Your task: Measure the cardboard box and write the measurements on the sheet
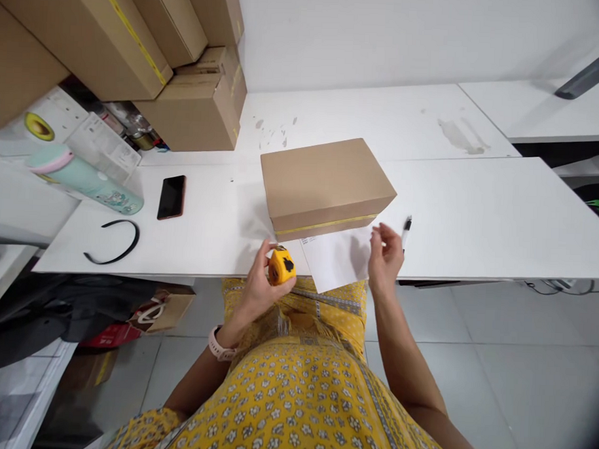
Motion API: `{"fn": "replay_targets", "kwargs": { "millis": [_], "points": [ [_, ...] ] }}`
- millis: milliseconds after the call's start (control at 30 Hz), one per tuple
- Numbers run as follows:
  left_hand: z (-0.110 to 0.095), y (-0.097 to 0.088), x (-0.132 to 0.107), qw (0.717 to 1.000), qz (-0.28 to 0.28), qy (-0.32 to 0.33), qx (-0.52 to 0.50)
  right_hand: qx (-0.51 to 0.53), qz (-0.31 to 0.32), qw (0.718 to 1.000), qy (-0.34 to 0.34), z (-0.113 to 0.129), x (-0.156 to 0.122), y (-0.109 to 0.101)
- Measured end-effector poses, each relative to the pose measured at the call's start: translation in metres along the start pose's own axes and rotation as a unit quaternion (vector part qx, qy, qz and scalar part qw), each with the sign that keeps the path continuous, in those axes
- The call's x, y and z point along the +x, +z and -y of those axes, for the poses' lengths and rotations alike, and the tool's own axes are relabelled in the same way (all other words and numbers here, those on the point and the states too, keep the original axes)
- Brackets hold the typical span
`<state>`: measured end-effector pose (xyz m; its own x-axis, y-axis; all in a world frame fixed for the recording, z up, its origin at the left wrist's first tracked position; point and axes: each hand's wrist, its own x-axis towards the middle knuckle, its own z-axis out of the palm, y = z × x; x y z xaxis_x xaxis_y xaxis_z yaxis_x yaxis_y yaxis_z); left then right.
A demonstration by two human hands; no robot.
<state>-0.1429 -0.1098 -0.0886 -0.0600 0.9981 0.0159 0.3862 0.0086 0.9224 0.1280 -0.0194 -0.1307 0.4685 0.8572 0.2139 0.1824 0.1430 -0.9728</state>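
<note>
My left hand [263, 279] is wrapped around a yellow and black tape measure [282, 266], just in front of the table's edge. No drawn-out blade can be made out. A closed cardboard box [325, 183] sits on the white table beyond it, with a yellow strip along its front face. Near the box's front right corner, my right hand [387, 257] hovers with loosely bent fingers, nothing visible in them. Between the hands lies a white sheet of paper [335, 258], partly under the box and overhanging the table edge. A pen [406, 231] lies right of my right hand.
A black phone [171, 197], a black headband [126, 244] and a mint bottle [92, 181] lie on the left of the table [467, 217]. Stacked cardboard boxes [200, 113] stand at the back left. A dark cylindrical object [590, 71] is at the far right.
</note>
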Motion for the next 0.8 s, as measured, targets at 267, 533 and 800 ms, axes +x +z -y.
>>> {"fn": "replay_targets", "kwargs": {
  "millis": [267,533,800],
  "points": [
    [0.007,-0.020,0.056,0.991,0.079,0.019,-0.102,0.047,0.182,0.982,-0.005,-0.023,0.093,0.019],
    [0.007,-0.026,0.091,0.994,0.040,0.051,-0.092,0.027,0.165,0.977,-0.129,-0.010,0.126,0.049],
    [0.016,-0.009,0.083,0.995,0.055,0.042,-0.072,0.046,0.170,0.983,-0.058,-0.052,0.130,0.057]
  ]
}}
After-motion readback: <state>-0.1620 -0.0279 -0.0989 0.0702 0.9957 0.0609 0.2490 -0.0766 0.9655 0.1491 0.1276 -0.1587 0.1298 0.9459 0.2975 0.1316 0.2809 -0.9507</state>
